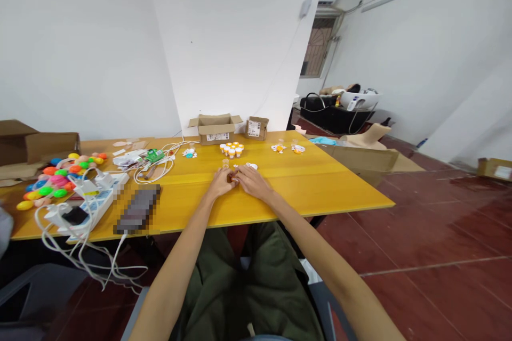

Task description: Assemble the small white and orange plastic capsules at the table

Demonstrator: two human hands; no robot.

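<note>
My left hand (220, 181) and my right hand (250, 178) rest together on the yellow table (280, 192), fingers curled around a small brown object (231, 176) pinched between them. Just beyond my hands stand a tiny clear vial (225, 162) and a white cap (252, 165). Further back is a cluster of small orange-and-white bottles (231, 149). What exactly the brown object is I cannot make out.
Two open cardboard boxes (216, 128) (256, 127) stand at the table's far edge. Colourful plastic eggs (60, 176), a white power strip (94, 200) with cables and a dark phone (138, 209) lie on the left. Small toy figures (288, 148) sit back right. More boxes (368, 157) stand on the floor right.
</note>
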